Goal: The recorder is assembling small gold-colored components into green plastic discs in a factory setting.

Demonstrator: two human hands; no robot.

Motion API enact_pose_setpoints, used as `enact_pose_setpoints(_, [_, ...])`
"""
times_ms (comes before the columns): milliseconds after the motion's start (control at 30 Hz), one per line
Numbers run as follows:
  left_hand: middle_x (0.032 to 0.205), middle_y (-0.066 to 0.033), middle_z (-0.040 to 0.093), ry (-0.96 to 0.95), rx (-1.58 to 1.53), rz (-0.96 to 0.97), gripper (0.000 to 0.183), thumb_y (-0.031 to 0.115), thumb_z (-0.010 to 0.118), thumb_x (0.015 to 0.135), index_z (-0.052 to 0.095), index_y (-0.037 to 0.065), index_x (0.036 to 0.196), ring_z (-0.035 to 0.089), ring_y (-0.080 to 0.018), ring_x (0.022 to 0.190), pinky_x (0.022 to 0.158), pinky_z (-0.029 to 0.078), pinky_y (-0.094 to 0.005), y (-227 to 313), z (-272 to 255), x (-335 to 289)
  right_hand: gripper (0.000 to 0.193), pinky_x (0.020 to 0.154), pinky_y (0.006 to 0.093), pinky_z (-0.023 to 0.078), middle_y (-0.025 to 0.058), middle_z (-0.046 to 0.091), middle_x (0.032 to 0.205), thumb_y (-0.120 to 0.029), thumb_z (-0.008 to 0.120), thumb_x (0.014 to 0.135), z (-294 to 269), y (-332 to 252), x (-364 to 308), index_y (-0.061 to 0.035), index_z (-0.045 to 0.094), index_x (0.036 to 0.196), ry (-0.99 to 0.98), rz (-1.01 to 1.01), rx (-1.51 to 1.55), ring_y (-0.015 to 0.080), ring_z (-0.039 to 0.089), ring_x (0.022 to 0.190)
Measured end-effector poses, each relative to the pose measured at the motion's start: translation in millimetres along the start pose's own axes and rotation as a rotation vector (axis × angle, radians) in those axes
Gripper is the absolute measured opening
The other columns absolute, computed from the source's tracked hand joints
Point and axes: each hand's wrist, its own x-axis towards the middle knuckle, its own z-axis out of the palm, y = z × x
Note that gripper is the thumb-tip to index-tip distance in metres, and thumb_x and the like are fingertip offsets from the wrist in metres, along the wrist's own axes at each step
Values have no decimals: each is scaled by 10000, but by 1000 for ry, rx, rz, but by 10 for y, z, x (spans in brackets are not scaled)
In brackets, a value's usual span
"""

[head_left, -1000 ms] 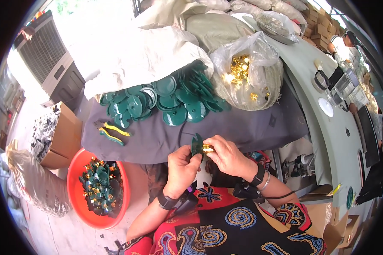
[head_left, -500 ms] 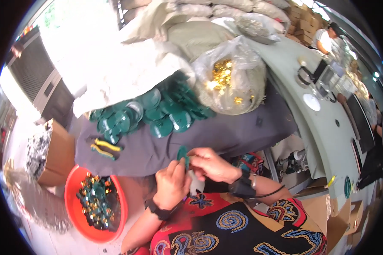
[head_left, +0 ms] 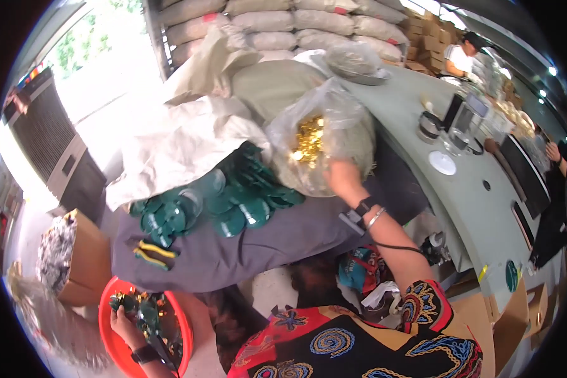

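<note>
Hands are working well apart, one low and one high. Left hand [head_left: 122,322] is hanging over the red basin [head_left: 186,324], fingertips meeting a dark green piece [head_left: 125,303] at the near-left side of its contents; whether the fingers are gripping or only touching, cannot tell. Mixed green-and-gold pieces [head_left: 148,312] are lying just right of that hand. Right hand [head_left: 344,178] is hovering at the near side of the clear bag [head_left: 353,120], gold pieces [head_left: 310,142] showing up and left of its fingers. It is blurring; whether it is holding anything, cannot tell.

Green discs [head_left: 233,220] are spreading between the hands, left of the right one, on a dark cloth [head_left: 283,242]. Yellow-handled pliers [head_left: 154,254] are lying beyond the left hand.

Risks, my judgement: the soft bag is sagging near the right fingers, so a hard tug could be spilling gold bits. A black cord [head_left: 397,246] is trailing beside the right forearm; catching there could be jerking the wrist. Loosely heaped discs could be sliding if the cloth gets pulled.
</note>
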Motion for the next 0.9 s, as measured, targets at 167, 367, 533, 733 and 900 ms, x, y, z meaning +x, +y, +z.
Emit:
enact_pose_setpoints(167, [883,-110,624,141,272,178,334,33,525,824,525,-42,1150,618,-152,732,567,484,-243,-208,64,27,214,740,461,497,213,646,828,-214,673,751,238,260,48,-42,655,879,-76,137,-93,376,632,821])
enact_pose_setpoints(367, [922,-144,657,-314,339,402,245,3,560,773,615,-57,1004,636,-228,788,705,502,-302,295,1390,-719,242,730,452,507,225,645,819,-248,666,771,212,117,-8,-29,657,874,-126,57,-107,383,637,817])
enact_pose_setpoints(533, [881,-207,613,-382,549,670,258,82,602,783,609,-40,1010,607,-379,767,690,492,-401,497,2158,-744,207,720,455,497,230,630,811,-194,677,765,220,182,-92,-8,644,851,-46,-12,-87,390,619,793])
enact_pose_setpoints(733, [991,-211,603,-249,748,753,332,106,591,791,578,-14,1101,604,-388,855,740,484,-454,445,2604,-393,136,608,366,490,125,627,723,-77,672,762,78,86,-331,5,625,860,74,-62,406,255,614,668])
enact_pose_setpoints(900, [1126,-202,587,-308,799,857,450,49,568,739,537,15,1187,604,-382,923,787,493,-435,466,2635,-115,86,410,188,413,-8,586,709,-19,653,783,-92,-199,-730,-17,651,869,-491,227,1112,49,510,493])
